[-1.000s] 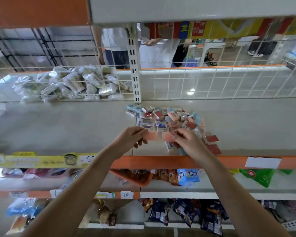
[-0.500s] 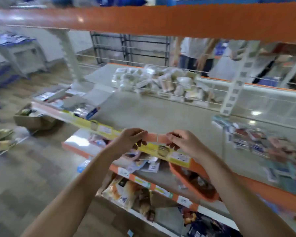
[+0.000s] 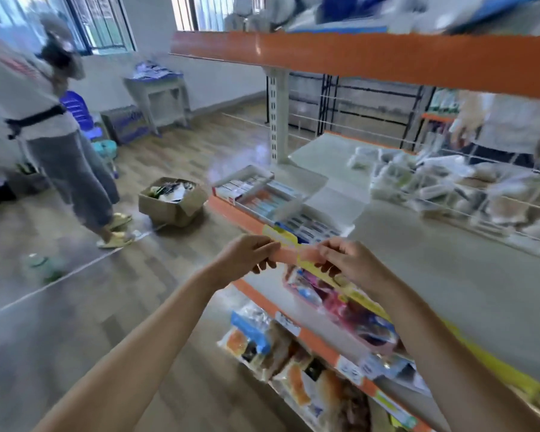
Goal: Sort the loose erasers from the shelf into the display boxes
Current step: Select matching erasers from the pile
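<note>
Landmark: the white display boxes [image 3: 281,201], partly filled with rows of erasers, sit at the near-left corner of the grey metal shelf [image 3: 449,275].
Held item: a row of salmon-pink rectangular erasers [image 3: 295,254], pressed end to end, hangs in the air just in front of the display boxes, over the shelf's orange front edge.
Left hand: the left hand [image 3: 247,255] pinches the row's left end, fingers curled around it.
Right hand: the right hand [image 3: 346,263] pinches the right end, thumb on top, fingers curled beneath.
Step in hand: judged to be carrying the row to the display boxes for loading.
Technique: keep inward pressure equal from both ends so that the row does not buckle; hold it level.
Placement: choose the compartment with matching pink erasers; which slot has space cannot be told, as the view is blurred.
Risk: a middle eraser may drop out if either end slackens.
Surroundings: a brown cardboard box [image 3: 172,202] stands on the floor to the left of the display boxes.
</note>
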Available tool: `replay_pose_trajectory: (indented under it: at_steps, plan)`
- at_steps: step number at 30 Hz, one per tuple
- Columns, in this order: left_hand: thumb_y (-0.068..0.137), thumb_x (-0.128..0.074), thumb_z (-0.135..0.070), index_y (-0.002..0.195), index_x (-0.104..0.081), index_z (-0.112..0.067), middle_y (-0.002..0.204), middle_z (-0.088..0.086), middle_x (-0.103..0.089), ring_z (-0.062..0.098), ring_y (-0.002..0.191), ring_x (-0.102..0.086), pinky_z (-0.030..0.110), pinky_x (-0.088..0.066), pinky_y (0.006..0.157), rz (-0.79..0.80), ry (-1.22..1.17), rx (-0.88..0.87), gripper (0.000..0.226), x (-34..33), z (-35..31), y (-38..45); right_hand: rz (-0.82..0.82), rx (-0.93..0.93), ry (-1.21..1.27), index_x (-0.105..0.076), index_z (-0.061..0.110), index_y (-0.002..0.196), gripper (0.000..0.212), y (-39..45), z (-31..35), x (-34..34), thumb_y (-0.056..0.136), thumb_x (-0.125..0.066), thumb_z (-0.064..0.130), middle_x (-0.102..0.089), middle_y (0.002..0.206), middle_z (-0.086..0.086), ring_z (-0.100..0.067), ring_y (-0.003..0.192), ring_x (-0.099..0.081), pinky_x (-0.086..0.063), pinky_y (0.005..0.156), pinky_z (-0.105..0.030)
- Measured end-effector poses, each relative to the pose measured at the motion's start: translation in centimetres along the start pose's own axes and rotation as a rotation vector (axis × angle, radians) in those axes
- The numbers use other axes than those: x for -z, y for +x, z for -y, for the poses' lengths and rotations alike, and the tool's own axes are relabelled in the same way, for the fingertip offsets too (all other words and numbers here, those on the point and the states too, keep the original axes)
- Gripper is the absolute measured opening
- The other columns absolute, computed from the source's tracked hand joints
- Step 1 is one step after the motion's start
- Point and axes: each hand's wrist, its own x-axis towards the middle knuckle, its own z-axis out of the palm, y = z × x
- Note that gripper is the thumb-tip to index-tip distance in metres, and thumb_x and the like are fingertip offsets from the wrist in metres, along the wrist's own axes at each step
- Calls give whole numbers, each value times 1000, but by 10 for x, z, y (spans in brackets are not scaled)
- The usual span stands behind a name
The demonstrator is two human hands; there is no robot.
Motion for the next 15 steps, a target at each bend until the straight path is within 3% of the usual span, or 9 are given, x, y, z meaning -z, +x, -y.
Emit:
replay_pose_trajectory:
  at_steps: [4, 7, 10, 15]
  plan:
    - [97, -47, -16, 79, -62, -12, 62, -6, -62, 0, 48, -48, 15, -40, 49, -14, -17, -19, 24, 43, 17, 40, -29, 65, -100, -64, 12, 92, 13, 65, 17, -17, 95, -51, 13, -60, 71, 6, -5, 59, -54, -42, 56, -11]
    - [97, -48, -16, 82, -62, -7, 59, -8, -62, 3, 50, -49, 18, -41, 50, 3, 0, -36, 23, 74, 24, 77, -52, 82, -109, -65, 16, 93, 11, 115, 26, -21, 93, -54, 15, -62, 70, 4, -5, 57, -55, -45, 58, -15]
    - [97, -49, -18, 73, -58, -14, 56, -8, -62, 3, 50, -51, 19, -42, 50, 31, 22, -54, 25, 106, 28, 119, -64, 63, -157, -64, 15, 99, 13, 161, 38, -20, 95, -52, 17, -62, 70, 5, -5, 58, -55, -45, 57, -14]
    - [96, -51, -20, 73, -60, -17, 53, -8, -61, 7, 50, -50, 20, -43, 51, 94, 84, -84, 25, 146, 30, 183, -77, 55, -286, -64, 19, 100, 14, 228, 50, -17, 94, -53, 24, -65, 83, 2, -12, 72, -59, -50, 71, -29]
